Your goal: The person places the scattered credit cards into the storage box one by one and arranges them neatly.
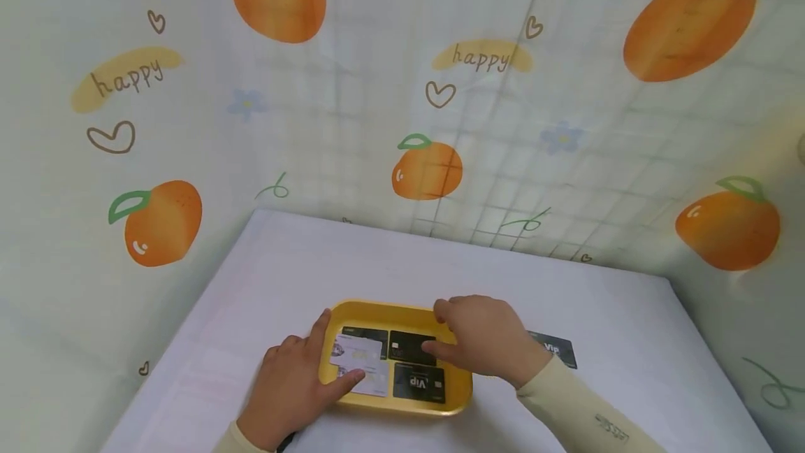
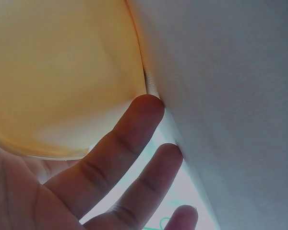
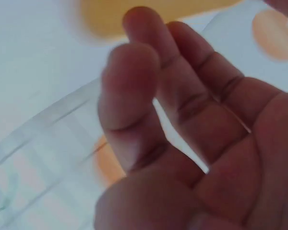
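Observation:
A yellow tray (image 1: 402,408) holds several cards. On its right side lie a black card (image 1: 405,347) and, below it, a black Vip card (image 1: 420,384). A white card (image 1: 353,351) overlaps another dark card (image 1: 371,333) and a second white card (image 1: 376,384) on the left. My left hand (image 1: 292,376) holds the tray's left end, thumb over the inside and fingers along the outer wall (image 2: 77,72). Above the tray's right end is my right hand (image 1: 487,334), its thumb overlapping the upper black card. In the right wrist view its fingers (image 3: 129,86) bend loosely with nothing between them.
Another black Vip card (image 1: 560,349) lies on the white tabletop (image 1: 352,257) right of the tray, partly hidden behind the right wrist. A cloth (image 1: 352,117) printed with oranges hangs behind and beside the table.

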Tool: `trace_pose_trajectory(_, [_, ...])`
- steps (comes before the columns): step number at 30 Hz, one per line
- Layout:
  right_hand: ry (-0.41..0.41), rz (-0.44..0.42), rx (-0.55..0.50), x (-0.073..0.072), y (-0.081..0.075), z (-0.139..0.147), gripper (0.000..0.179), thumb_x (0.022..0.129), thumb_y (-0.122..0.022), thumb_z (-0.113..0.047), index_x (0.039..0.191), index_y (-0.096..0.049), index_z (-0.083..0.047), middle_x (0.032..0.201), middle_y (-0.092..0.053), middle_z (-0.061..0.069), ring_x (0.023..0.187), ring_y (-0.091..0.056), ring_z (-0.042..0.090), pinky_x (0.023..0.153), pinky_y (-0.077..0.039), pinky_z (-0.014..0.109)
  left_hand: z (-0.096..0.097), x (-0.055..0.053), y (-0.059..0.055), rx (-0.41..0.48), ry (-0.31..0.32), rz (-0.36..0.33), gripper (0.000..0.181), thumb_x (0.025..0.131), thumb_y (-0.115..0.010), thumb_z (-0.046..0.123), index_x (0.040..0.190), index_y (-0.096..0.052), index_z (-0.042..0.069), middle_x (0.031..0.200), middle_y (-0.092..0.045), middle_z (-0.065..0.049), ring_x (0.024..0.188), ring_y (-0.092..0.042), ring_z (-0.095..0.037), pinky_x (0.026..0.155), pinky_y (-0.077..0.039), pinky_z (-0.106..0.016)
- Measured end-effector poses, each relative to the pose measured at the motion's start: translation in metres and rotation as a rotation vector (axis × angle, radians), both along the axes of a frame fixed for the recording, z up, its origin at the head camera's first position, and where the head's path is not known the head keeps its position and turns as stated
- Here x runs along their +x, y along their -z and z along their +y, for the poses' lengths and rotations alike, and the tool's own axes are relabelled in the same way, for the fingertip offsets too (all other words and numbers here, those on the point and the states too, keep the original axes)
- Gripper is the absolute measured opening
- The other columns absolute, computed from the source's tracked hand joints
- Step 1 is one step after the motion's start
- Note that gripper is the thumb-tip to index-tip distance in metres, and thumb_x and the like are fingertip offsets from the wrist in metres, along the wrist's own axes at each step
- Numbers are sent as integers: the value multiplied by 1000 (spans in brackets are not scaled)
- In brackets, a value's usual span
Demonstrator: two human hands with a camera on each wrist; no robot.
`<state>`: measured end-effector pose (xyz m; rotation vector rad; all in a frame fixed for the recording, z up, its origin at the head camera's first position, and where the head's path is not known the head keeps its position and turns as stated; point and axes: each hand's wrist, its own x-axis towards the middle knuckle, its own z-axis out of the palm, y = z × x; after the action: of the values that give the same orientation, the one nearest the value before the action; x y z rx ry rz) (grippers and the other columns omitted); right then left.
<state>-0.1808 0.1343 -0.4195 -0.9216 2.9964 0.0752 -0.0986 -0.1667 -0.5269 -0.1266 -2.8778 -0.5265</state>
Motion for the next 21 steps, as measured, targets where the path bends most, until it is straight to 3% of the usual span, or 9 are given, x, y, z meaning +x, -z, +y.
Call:
trace_pose_trajectory(4, [178, -80, -58, 1, 4, 55, 45, 85, -81, -62, 101, -70, -21, 82, -66, -10, 66, -55, 8, 57, -50, 32, 1, 1, -3, 3, -5, -13, 115, 81, -59, 92, 164, -38, 15, 80, -61, 7, 89, -63, -23, 83, -51, -53])
trace_pose_trajectory(8, [294, -115, -111, -4, 24, 117, 43, 87, -80, -58, 105, -71, -20, 90, -69, -5, 74, -60, 12, 61, -52, 39, 1, 1, -2, 5, 2, -18, 115, 81, -57, 92, 164, -38, 14, 79, -61, 7, 87, -63, -23, 80, -52, -52])
trace_pose_trajectory(14, [390, -113, -197, -9, 59, 195, 60, 86, -80, -63, 120, -71, -14, 112, -72, 5, 96, -67, 25, 76, -55, 54, 2, 1, 1, 16, 4, -19, 115, 81, -57, 92, 164, -36, 16, 77, -59, 8, 84, -62, -23, 77, -52, -51])
trace_pose_trajectory(18, [420, -145, -204, -8, 70, 220, 79, 80, -83, -67, 131, -69, -9, 118, -69, 14, 100, -65, 30, 83, -53, 58, 2, 1, 1, 19, 17, -9, 114, 81, -57, 92, 163, -38, 15, 78, -60, 7, 82, -62, -22, 75, -52, -51])
trace_pose_trajectory(21, [405, -181, -230, -10, 72, 226, 82, 75, -89, -62, 134, -69, -7, 122, -68, 16, 103, -64, 32, 88, -52, 60, 1, 1, 0, 17, 12, 1, 112, 82, -59, 90, 163, -38, 15, 78, -61, 7, 82, -62, -23, 75, -52, -51])
